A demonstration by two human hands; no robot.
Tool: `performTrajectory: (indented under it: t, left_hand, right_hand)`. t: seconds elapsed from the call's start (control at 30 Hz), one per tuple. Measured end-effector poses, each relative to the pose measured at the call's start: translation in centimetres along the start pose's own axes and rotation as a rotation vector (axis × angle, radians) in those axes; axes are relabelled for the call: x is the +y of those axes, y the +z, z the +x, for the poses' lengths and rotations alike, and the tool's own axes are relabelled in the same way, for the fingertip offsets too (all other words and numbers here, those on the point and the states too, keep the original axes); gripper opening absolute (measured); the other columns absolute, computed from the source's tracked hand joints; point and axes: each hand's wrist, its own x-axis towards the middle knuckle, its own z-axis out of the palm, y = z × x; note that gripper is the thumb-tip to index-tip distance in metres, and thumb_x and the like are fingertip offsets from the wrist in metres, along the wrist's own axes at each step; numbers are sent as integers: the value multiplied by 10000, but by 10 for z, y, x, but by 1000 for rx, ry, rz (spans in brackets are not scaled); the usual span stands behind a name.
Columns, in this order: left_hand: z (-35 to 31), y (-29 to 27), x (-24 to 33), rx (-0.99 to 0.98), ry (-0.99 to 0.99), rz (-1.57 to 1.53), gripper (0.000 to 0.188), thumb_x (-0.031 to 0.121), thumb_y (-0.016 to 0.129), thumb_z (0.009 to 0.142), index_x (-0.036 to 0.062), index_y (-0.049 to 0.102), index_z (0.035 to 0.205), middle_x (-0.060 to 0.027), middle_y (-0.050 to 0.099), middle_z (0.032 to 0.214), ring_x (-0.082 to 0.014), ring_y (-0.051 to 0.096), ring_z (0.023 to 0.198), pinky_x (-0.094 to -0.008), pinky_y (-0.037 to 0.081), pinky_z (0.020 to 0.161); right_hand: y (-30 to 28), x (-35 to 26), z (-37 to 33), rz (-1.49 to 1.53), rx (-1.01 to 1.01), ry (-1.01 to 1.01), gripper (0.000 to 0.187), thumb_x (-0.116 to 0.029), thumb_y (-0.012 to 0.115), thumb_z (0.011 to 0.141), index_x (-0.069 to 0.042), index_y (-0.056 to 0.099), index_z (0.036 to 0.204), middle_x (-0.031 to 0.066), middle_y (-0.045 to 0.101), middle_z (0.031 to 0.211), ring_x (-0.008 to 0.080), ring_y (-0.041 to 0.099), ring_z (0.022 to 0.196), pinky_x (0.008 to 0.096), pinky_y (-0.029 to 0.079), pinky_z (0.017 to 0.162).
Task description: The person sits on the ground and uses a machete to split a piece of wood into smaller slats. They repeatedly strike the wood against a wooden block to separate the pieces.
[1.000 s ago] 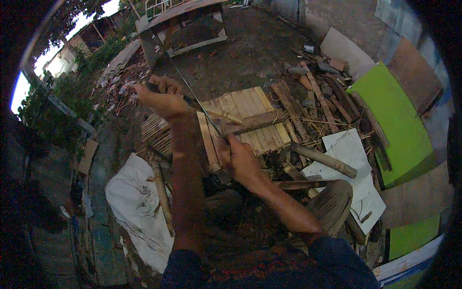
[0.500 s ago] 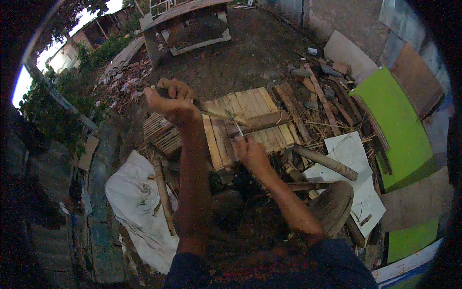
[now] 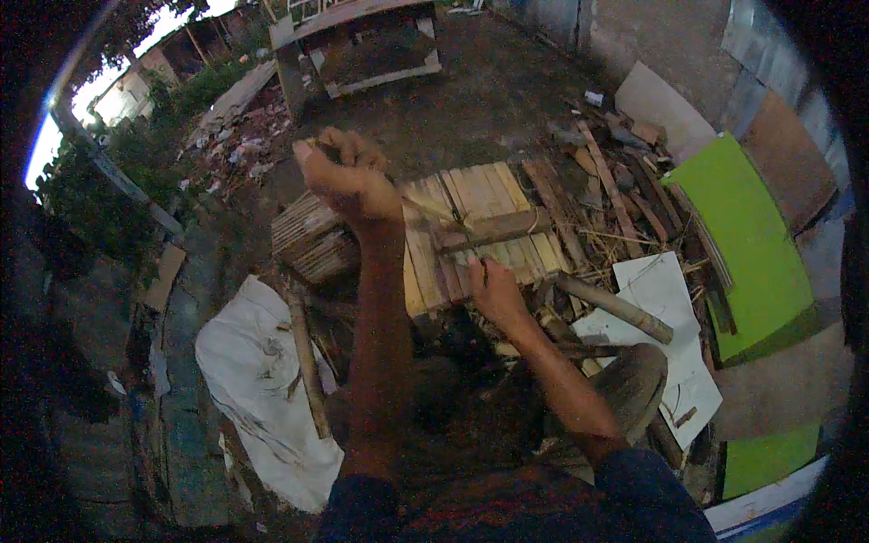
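Observation:
My left hand (image 3: 353,181) is raised over the far left of a low slatted wooden bench (image 3: 421,271), its fingers closed round a thin pale strip (image 3: 430,206) that looks like bamboo or wood. The strip slants down and right toward a brown wooden block (image 3: 496,226) lying across the slats. My right hand (image 3: 496,291) is closed on a knife (image 3: 467,237), whose handle is mostly covered by the fingers. Its narrow blade points up and away, meeting the strip near the block; blur hides whether they touch.
Left of my legs lies a white sack (image 3: 244,353) beside a round pole (image 3: 308,362). A stack of thin slats (image 3: 308,226) adjoins the bench. On the right are scrap wood (image 3: 625,199), another pole (image 3: 620,308), a white sheet (image 3: 692,362) and a green board (image 3: 751,244).
Both hands have shifted to the right, the left one with the strip. The knife blade, bright before, now looks dark and steeper.

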Motion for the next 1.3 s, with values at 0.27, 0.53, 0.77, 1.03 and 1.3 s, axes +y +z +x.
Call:
performTrajectory:
  t: [0.27,0.53,0.77,1.03,1.3]
  left_hand:
    - [3,-7,5,-42,-72,-49,423,572,359,983,165,372,866,20,340,716,-101,297,606,-260,241,529]
    - [45,-50,-29,-371,-124,-341,410,556,340,1004,169,386,876,28,361,724,-103,337,564,-253,276,493]
    - [32,-42,-23,-305,-41,-239,495,586,334,1025,148,414,811,40,338,655,-97,311,517,-258,255,438]
    - [61,-49,-47,-476,-242,-538,527,657,383,990,163,455,822,31,350,639,-101,344,502,-255,299,433]
    - [34,-79,-15,-224,-183,-416,464,611,455,987,186,470,803,35,386,618,-99,358,498,-252,312,439]
  right_hand:
    - [25,40,3,75,117,-11,383,-307,496,1053,59,599,1009,273,610,687,438,617,630,481,461,601]
    - [24,-7,-17,177,74,-27,399,-330,475,1060,42,570,950,259,608,678,427,643,641,474,478,594]
    - [-3,-24,-14,143,-51,89,460,-369,476,1049,74,598,1074,315,645,767,476,664,784,527,508,734]
    - [25,97,10,-50,-54,191,456,-350,498,1034,86,625,990,314,652,808,513,643,799,527,506,732]
    - [36,89,-28,84,84,268,480,-393,544,1019,85,585,1026,318,649,807,488,662,801,537,516,730]
